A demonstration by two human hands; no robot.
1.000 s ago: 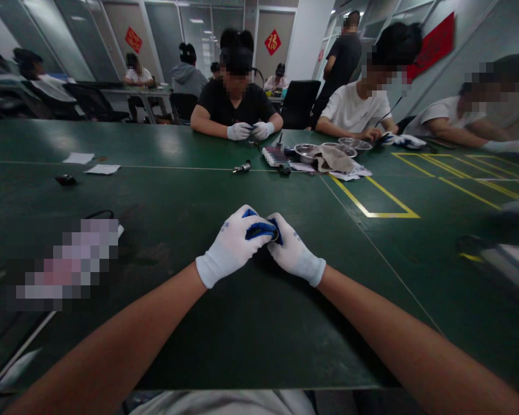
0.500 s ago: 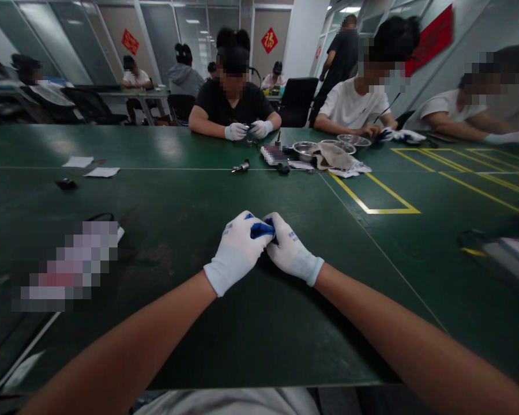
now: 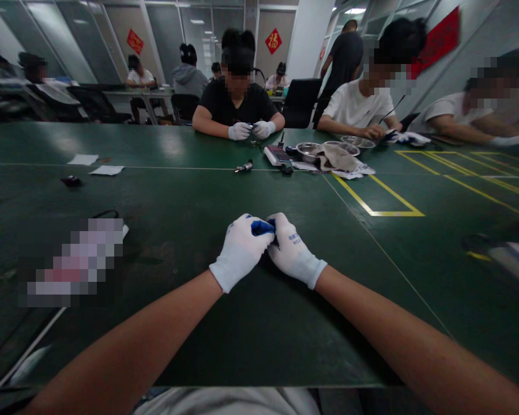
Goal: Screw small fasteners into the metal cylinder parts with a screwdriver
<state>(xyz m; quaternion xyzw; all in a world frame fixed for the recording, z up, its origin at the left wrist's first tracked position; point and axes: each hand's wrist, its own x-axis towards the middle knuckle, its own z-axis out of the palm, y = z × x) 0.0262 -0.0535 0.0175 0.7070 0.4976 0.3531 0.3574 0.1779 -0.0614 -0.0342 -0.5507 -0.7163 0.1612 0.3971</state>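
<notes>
My left hand (image 3: 245, 245) and my right hand (image 3: 290, 248) meet over the middle of the green table (image 3: 225, 340). Both wear white work gloves with blue palms. The left fingers are closed, thumb pressed toward the forefinger, with the tips against the right hand. The right fingers curl inward and touch the left fingertips. Whatever lies between them, if anything, is hidden by the gloves. Both forearms rest low over the table's near edge.
Across the table a co-worker in a black shirt (image 3: 237, 106) handles a small item. Metal bowls (image 3: 307, 151), a cloth (image 3: 337, 158) and a small metal part (image 3: 244, 166) lie toward the far side. Paper sheets (image 3: 107, 170) and a blurred-out device (image 3: 75, 259) are at left; yellow tape (image 3: 398, 213) marks the right.
The whole view has shifted slightly, so things sit a little farther right. My hands stay pressed together in nearly the same pose.
</notes>
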